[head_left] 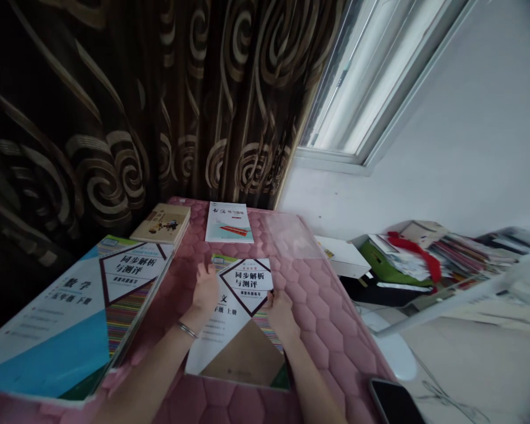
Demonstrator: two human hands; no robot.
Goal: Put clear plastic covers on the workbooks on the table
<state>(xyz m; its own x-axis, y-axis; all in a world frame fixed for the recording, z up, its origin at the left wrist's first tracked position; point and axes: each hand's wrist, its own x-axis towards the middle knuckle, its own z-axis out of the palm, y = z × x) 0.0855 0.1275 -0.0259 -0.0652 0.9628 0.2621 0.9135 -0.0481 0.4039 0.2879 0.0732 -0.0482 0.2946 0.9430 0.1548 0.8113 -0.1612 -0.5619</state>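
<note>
A workbook (242, 347) with a white, brown and striped cover and Chinese print lies in front of me on the pink quilted table cover (322, 330). At its left edge is my left hand (204, 294), a metal bracelet on the wrist and the fingers bent against the side. My right hand (282, 312) grips the opposite edge with curled fingers. Parts of both side edges are hidden under the hands. Beyond the workbook sits a thin white and teal calligraphy booklet (227, 221), apart from either hand.
To the left is a stack topped by a blue and white math workbook (66, 318), with a small tan book (163, 222) behind it. A clear plastic sheet (291, 235) lies at the far right corner. A phone (395, 400) is near the right edge. Papers (406, 259) pile up beyond the table.
</note>
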